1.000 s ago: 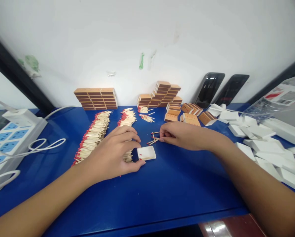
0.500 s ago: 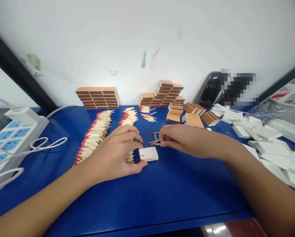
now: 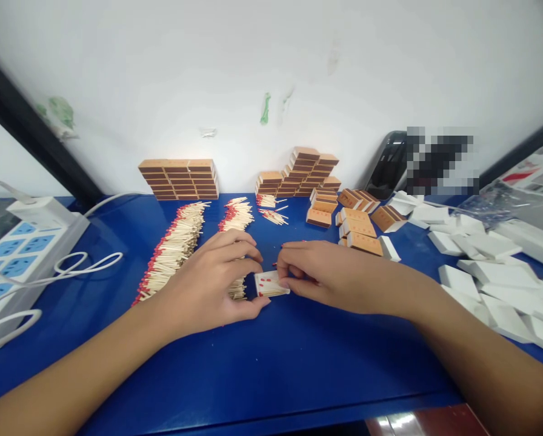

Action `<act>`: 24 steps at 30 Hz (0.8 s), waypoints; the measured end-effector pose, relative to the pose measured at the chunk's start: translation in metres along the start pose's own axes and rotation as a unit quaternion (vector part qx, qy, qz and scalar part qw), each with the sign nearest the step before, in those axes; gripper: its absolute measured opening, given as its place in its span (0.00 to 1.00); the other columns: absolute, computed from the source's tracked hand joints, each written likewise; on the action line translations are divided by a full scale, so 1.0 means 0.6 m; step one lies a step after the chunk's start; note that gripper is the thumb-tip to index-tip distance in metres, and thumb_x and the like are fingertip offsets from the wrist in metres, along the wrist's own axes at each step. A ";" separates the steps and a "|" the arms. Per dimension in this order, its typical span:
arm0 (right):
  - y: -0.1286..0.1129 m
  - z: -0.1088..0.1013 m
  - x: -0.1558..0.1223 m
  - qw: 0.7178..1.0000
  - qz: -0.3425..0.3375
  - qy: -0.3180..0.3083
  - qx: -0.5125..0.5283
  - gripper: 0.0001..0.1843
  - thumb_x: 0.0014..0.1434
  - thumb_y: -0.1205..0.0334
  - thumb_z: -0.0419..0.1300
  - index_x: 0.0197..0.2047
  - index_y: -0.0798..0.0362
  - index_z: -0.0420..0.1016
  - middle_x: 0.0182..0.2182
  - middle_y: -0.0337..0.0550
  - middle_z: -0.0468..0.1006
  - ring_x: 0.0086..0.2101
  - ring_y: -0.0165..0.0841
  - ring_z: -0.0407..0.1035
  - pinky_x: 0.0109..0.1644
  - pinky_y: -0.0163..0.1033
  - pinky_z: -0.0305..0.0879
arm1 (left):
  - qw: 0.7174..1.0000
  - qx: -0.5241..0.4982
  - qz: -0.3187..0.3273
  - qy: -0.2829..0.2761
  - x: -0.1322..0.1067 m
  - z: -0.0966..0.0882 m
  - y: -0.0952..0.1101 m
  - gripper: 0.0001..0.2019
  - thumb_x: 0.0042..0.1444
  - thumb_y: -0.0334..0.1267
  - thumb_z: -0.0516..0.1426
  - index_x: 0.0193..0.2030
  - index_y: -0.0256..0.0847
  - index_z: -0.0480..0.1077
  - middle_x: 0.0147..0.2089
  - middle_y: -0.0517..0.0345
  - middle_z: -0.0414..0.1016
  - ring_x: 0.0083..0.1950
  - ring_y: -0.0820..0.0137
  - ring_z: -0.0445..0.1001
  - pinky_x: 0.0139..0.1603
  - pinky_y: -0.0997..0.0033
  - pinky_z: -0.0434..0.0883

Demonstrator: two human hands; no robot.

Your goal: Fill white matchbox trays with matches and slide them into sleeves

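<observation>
A small white matchbox tray [image 3: 268, 275] lies on the blue table with a few red-headed matches in it. My left hand [image 3: 214, 275] holds the tray from the left, its thumb at the near side and its fingers curled around the far side. At the tray's right end, my right hand [image 3: 319, 272] is closed in a pinch on matches that its fingers mostly hide. Just beyond the right fingertips, the red tip of a loose match shows on the table. Behind my left hand runs a row of matches [image 3: 236, 215], partly covered by it.
Further left lies a longer match row [image 3: 174, 251]. Closed matchboxes stand in a stack [image 3: 178, 180] and a stepped stack [image 3: 303, 172] by the wall. Loose matchboxes [image 3: 357, 227] and white trays [image 3: 494, 266] spread rightward. A power strip [image 3: 30, 242] with cables sits left.
My right hand has moved left and nearer, from the loose matches to the tray. More match heads show inside the tray. My left hand stays in place.
</observation>
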State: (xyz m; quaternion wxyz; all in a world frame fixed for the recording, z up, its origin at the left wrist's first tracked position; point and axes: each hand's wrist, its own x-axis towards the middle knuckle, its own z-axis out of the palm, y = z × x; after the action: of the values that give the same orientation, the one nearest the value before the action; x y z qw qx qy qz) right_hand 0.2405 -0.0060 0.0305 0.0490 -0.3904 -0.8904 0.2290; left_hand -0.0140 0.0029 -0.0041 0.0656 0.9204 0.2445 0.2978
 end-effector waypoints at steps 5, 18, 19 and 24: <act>0.024 -0.019 -0.001 0.997 0.033 0.061 -0.032 0.11 0.70 0.53 0.57 0.40 0.49 0.76 0.37 0.43 0.80 0.34 0.35 0.69 0.38 0.40 0.59 | 1.000 -0.001 -0.005 -0.009 0.001 0.000 0.000 0.09 0.57 0.41 0.70 0.43 0.43 0.80 0.47 0.53 0.83 0.59 0.57 0.76 0.63 0.54 0.76; 0.051 -0.015 0.006 0.994 0.058 0.020 -0.087 0.04 0.65 0.59 0.62 0.39 0.48 0.78 0.37 0.42 0.80 0.34 0.35 0.70 0.35 0.38 0.56 | 1.000 -0.002 0.000 -0.007 0.001 0.002 0.003 0.09 0.57 0.40 0.69 0.42 0.41 0.79 0.47 0.53 0.83 0.59 0.58 0.76 0.64 0.55 0.77; 0.052 -0.016 0.006 0.994 0.061 0.024 -0.087 0.04 0.64 0.58 0.63 0.40 0.47 0.78 0.37 0.41 0.80 0.34 0.35 0.69 0.35 0.38 0.56 | 1.000 -0.004 0.001 -0.007 0.000 0.002 0.004 0.08 0.58 0.40 0.69 0.42 0.41 0.79 0.47 0.53 0.83 0.59 0.58 0.76 0.64 0.55 0.76; 0.051 -0.022 0.008 0.995 0.051 0.023 -0.080 0.05 0.64 0.57 0.65 0.42 0.47 0.80 0.37 0.42 0.79 0.33 0.35 0.68 0.35 0.38 0.56 | 1.000 -0.015 0.002 -0.015 -0.003 0.003 0.009 0.08 0.58 0.41 0.69 0.42 0.43 0.79 0.46 0.54 0.83 0.59 0.57 0.77 0.63 0.55 0.77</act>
State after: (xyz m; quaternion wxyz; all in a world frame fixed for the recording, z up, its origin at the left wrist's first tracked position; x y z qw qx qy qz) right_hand 0.2615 0.0206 0.0282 0.0265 -0.4435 -0.8832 0.1505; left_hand -0.0116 -0.0028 -0.0051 0.0828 0.9243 0.2373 0.2873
